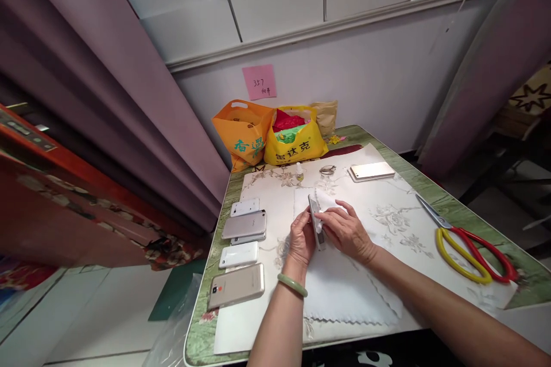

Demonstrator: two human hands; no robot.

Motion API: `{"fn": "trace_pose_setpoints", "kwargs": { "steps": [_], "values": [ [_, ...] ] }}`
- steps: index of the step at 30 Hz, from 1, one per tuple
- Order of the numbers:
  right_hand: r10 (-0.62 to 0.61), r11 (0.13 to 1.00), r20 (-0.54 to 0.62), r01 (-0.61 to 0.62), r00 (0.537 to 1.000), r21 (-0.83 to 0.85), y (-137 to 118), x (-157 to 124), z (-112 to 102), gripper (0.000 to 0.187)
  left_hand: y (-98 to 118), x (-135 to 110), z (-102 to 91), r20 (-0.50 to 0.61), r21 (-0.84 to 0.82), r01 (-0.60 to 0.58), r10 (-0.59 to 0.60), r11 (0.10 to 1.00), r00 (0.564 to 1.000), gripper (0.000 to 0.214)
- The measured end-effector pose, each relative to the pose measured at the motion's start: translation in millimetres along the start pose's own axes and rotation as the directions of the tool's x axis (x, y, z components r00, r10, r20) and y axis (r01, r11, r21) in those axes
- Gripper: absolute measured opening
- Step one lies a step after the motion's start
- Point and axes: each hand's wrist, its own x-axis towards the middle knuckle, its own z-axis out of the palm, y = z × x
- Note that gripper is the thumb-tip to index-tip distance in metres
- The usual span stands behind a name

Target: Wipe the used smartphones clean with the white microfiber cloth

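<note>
My left hand (302,238) is closed around the edge of a smartphone (317,235), which it holds tilted up over a white cloth (344,292) with a scalloped edge. My right hand (346,232) presses a small white wipe (317,221) against the phone's face, fingers bunched together. Whether the wipe is tissue or fabric is too small to tell. To the left lie several other phones, among them a gold phone (236,287), a white phone (239,254) and a silver phone (244,224). Two stacked phones (372,171) lie at the far right.
Large scissors (462,249) with red and yellow handles lie at the right, blades slightly apart. Behind the work stand a small bottle (299,172), eyeglasses (328,170), an orange bag (244,140) and a yellow bag (295,146). A flowered white sheet (396,221) covers the green table (198,332).
</note>
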Motion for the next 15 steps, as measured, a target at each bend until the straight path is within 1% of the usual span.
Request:
{"fn": "trace_pose_setpoints", "kwargs": {
  "steps": [2, 4, 6, 8, 10, 13, 15],
  "values": [
    [0.06, 0.998, -0.012, -0.06, 0.998, 0.007, 2.5, -1.0, 3.0, 0.036, -1.4, 0.7, -2.2, 0.034, 0.008, 0.002, -0.002, 1.0, 0.999, 0.03],
    [0.112, 0.994, -0.02, -0.111, 0.994, 0.017, 3.5, -3.4, 4.6, 0.036, -3.3, 1.6, -4.0, 0.033, 0.021, 0.014, -0.015, 1.0, 0.999, 0.034],
    [0.144, 0.989, -0.026, -0.144, 0.989, 0.022, 3.7, -5.5, 4.9, 0.036, -4.7, 2.2, -4.6, 0.022, 0.034, 0.024, -0.025, 0.999, 0.999, 0.03],
    [0.149, 0.989, -0.022, -0.149, 0.989, 0.023, 3.8, -6.2, 4.5, 0.034, -4.8, 2.3, -4.6, -0.002, 0.02, 0.028, -0.027, 0.999, 1.0, 0.017],
    [0.139, 0.99, -0.005, -0.139, 0.99, 0.027, 3.9, -5.7, 4.3, 0.031, -3.3, 2.5, -5.0, -0.049, -0.043, 0.057, -0.059, 0.997, 0.997, 0.008],
    [0.134, 0.991, 0.004, -0.134, 0.991, 0.027, 3.3, -4.7, 5.1, 0.026, 0.6, 4.0, -7.7, -0.104, -0.13, 0.13, -0.144, 0.983, 0.984, 0.012],
    [0.119, 0.992, 0.009, -0.119, 0.993, 0.03, 1.1, -5.4, 6.2, 0.027, 2.8, 5.5, -9.7, -0.113, -0.145, 0.153, -0.17, 0.978, 0.979, 0.015]
  ]
}}
